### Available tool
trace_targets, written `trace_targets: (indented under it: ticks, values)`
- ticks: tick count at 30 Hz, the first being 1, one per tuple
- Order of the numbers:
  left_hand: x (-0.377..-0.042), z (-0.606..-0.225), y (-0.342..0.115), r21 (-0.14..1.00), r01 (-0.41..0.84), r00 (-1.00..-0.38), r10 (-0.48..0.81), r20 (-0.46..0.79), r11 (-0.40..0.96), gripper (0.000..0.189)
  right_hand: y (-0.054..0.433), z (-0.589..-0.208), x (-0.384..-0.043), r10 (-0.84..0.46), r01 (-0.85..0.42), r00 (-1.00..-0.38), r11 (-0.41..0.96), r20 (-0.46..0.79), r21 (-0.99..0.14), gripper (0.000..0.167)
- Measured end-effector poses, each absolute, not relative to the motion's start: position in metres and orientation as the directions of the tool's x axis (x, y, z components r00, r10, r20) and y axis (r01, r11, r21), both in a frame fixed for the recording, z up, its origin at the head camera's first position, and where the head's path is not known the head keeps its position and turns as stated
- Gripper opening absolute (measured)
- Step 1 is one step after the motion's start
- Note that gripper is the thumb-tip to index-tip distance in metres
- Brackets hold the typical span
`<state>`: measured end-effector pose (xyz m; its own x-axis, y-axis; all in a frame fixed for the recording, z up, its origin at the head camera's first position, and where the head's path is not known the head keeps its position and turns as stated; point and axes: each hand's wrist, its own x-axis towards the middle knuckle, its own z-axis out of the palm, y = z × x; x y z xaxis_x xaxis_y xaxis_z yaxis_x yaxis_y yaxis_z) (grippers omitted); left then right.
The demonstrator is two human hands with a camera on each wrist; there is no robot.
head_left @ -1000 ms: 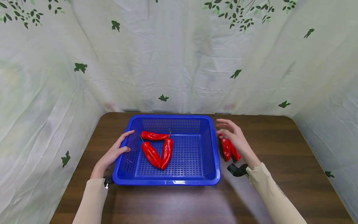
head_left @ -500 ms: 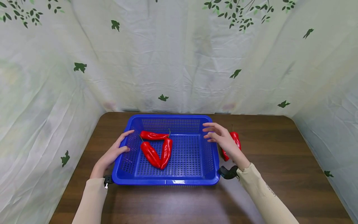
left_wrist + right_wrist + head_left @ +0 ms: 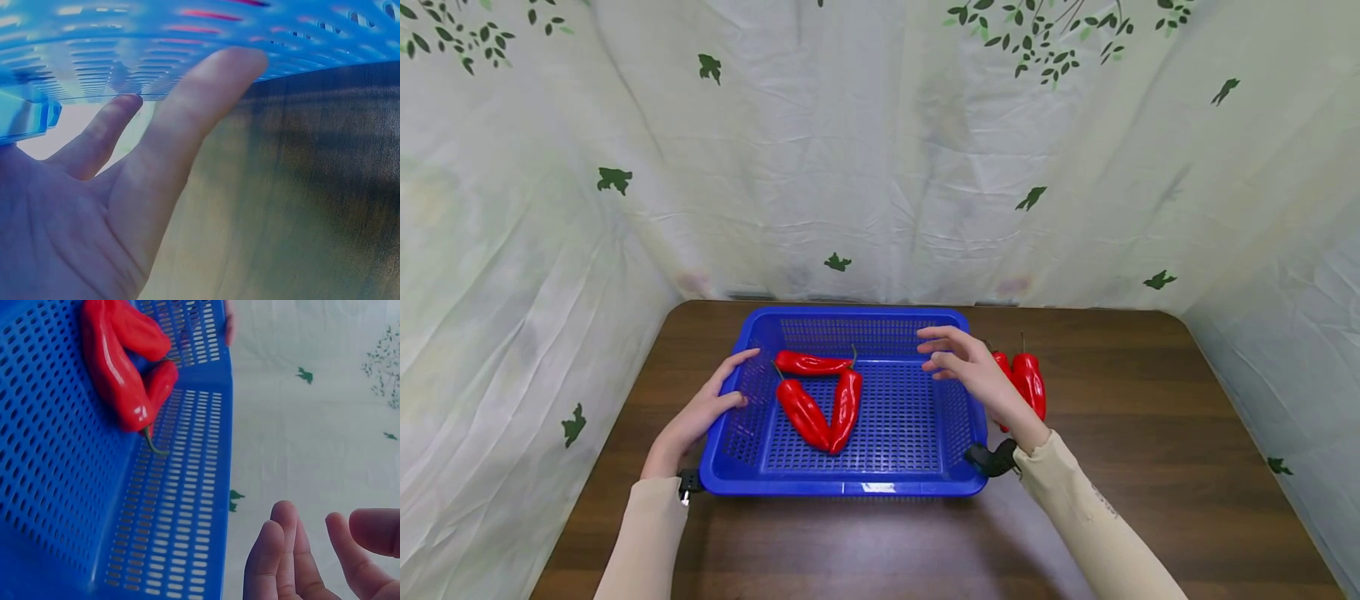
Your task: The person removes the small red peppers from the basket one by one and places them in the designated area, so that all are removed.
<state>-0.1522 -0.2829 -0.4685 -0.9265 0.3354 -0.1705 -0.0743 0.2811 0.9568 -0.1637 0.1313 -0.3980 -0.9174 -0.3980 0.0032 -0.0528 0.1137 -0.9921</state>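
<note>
A blue perforated plastic basket (image 3: 880,486) sits on the wooden table, with three glossy red chili peppers (image 3: 802,412) grouped in its left half. My left hand (image 3: 696,417) rests against the basket's left side, its thumb and forefinger extended across the rim. In the left wrist view the left thumb (image 3: 200,100) lies straight along the slotted blue wall. Over the basket's right side hovers my right hand (image 3: 970,371), fingers relaxed and apart, holding nothing. Two more red chili peppers (image 3: 1028,383) lie on the table to the right, one of them partly hidden behind the right hand.
A brown wooden table (image 3: 1150,433) extends around the basket. Behind it and along both sides hangs a pale curtain (image 3: 887,167) printed with green leaves and birds. Black camera mounts (image 3: 992,458) sit at both wrists.
My right hand has moved left, from above the loose chili peppers to above the basket's right side, with nothing in it. The left hand and the peppers have stayed in place.
</note>
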Motion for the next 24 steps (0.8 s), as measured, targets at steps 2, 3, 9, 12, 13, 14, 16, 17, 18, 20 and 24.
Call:
trace_targets:
  ticks: [2,3,9,12,13,14,16,17,18,20,24]
  values:
    - [-0.152,-0.469,-0.283,0.956,-0.07,-0.928,0.334,-0.167,0.285,0.066,0.128,-0.398,-0.165,-0.403,-0.051,-0.915,0.12,-0.002,-0.991,0.036]
    - [-0.152,-0.469,-0.283,0.956,-0.069,-0.928,0.333,-0.166,0.286,0.065,0.126,-0.399,-0.166,-0.407,-0.049,-0.914,0.12,-0.004,-0.992,0.035]
    - [-0.152,-0.469,-0.283,0.952,-0.065,-0.931,0.326,-0.166,0.3,0.065,0.115,-0.4,-0.169,-0.439,-0.044,-0.898,0.121,-0.014,-0.992,0.033]
    - [-0.151,-0.469,-0.283,0.95,-0.067,-0.932,0.321,-0.169,0.306,0.066,0.11,-0.4,-0.171,-0.454,-0.033,-0.891,0.114,-0.023,-0.993,0.032]
    - [-0.151,-0.469,-0.283,0.95,-0.068,-0.932,0.319,-0.17,0.306,0.066,0.109,-0.4,-0.171,-0.458,-0.028,-0.888,0.114,-0.028,-0.993,0.032]
    - [-0.151,-0.469,-0.283,0.95,-0.067,-0.933,0.318,-0.168,0.306,0.066,0.108,-0.401,-0.172,-0.462,-0.022,-0.886,0.109,-0.031,-0.994,0.032]
    - [-0.151,-0.47,-0.283,0.949,-0.066,-0.933,0.318,-0.168,0.308,0.066,0.105,-0.401,-0.173,-0.472,-0.016,-0.881,0.104,-0.035,-0.994,0.032]
    - [-0.152,-0.47,-0.282,0.949,-0.065,-0.934,0.317,-0.167,0.309,0.066,0.104,-0.401,-0.174,-0.476,-0.015,-0.879,0.105,-0.037,-0.994,0.032]
    - [-0.152,-0.47,-0.282,0.949,-0.064,-0.934,0.317,-0.166,0.309,0.066,0.103,-0.402,-0.175,-0.479,-0.013,-0.877,0.105,-0.039,-0.994,0.032]
    - [-0.152,-0.47,-0.282,0.949,-0.063,-0.934,0.317,-0.165,0.309,0.065,0.101,-0.403,-0.177,-0.488,-0.011,-0.872,0.105,-0.042,-0.994,0.033]
    - [-0.151,-0.469,-0.282,0.951,-0.064,-0.934,0.317,-0.163,0.303,0.065,0.096,-0.406,-0.18,-0.492,0.009,-0.868,0.116,-0.065,-0.993,0.034]
